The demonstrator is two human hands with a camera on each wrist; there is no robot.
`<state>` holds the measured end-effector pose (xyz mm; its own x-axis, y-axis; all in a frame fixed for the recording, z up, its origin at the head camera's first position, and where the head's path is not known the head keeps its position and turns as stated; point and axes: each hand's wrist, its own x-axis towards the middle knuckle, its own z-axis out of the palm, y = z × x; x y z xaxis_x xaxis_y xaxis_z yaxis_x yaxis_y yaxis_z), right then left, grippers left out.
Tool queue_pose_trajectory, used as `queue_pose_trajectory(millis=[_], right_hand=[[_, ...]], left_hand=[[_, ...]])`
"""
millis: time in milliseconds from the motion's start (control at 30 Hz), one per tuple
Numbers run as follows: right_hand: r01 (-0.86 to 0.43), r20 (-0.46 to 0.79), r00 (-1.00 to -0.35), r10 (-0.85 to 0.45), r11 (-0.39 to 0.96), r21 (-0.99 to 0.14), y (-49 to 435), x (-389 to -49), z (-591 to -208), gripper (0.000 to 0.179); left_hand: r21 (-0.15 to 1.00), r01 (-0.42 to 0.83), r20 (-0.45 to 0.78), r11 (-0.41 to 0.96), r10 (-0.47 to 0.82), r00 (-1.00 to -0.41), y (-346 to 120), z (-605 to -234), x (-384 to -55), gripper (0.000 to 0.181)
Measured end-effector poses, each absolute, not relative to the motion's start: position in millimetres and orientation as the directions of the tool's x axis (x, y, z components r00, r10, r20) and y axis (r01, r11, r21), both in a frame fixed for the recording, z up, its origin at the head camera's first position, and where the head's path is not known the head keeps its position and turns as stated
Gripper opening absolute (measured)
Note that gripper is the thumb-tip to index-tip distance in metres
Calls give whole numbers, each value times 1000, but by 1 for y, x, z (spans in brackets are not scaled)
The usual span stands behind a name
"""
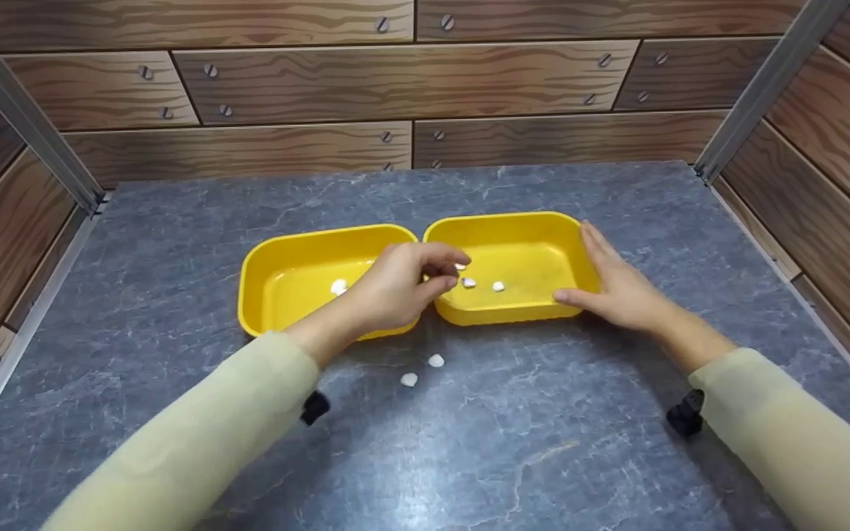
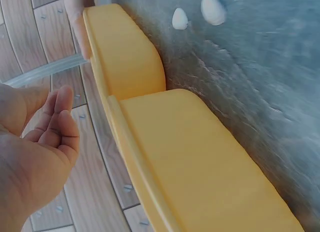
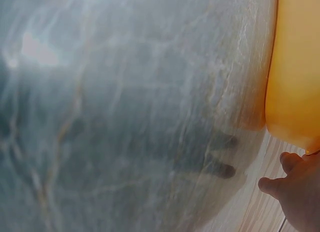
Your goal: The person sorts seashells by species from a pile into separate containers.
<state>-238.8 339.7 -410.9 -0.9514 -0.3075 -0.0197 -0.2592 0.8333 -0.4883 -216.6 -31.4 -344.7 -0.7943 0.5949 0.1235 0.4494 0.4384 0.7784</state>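
Note:
Two yellow trays, a left one (image 1: 257, 284) and a right one (image 1: 510, 316), stand side by side with their ends meeting. My left hand (image 1: 403, 284) hovers over the place where they meet, fingers bent and thumb apart from them. Nothing shows between its fingers in the left wrist view. A small white shell-like piece (image 1: 460, 266) appears right at its fingertips. Two more white pieces (image 1: 498, 286) lie in the right tray. My right hand (image 1: 620, 291) rests against that tray's right end, fingers straight along the outside and thumb at the front rim.
White pieces (image 1: 339, 286) lie in the left tray, partly behind my left wrist. Two others, a nearer one (image 1: 409, 380) and a farther one (image 1: 436, 361), sit on the grey marbled table (image 1: 543, 442) before the trays. Wood-patterned panels (image 1: 307, 81) enclose the back and sides.

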Motion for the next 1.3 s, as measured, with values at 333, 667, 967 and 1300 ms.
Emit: queue_pose_trajectory(millis=[333, 667, 967, 1300], right_hand=[[-272, -8, -948, -317, 826, -494, 339, -238, -411, 115], [-266, -9, -951, -310, 828, -493, 339, -238, -411, 116], [-262, -8, -952, -307, 827, -497, 339, -239, -412, 117], [-264, -10, -951, -309, 829, -493, 339, -239, -411, 116]], left_hand=[[786, 479, 159, 390, 623, -766, -68, -361, -177, 25], [789, 451, 91, 417, 647, -757, -90, -393, -157, 25], [766, 472, 92, 437, 651, -753, -100, -422, -154, 21], [742, 520, 144, 423, 658, -739, -99, -438, -154, 20]])
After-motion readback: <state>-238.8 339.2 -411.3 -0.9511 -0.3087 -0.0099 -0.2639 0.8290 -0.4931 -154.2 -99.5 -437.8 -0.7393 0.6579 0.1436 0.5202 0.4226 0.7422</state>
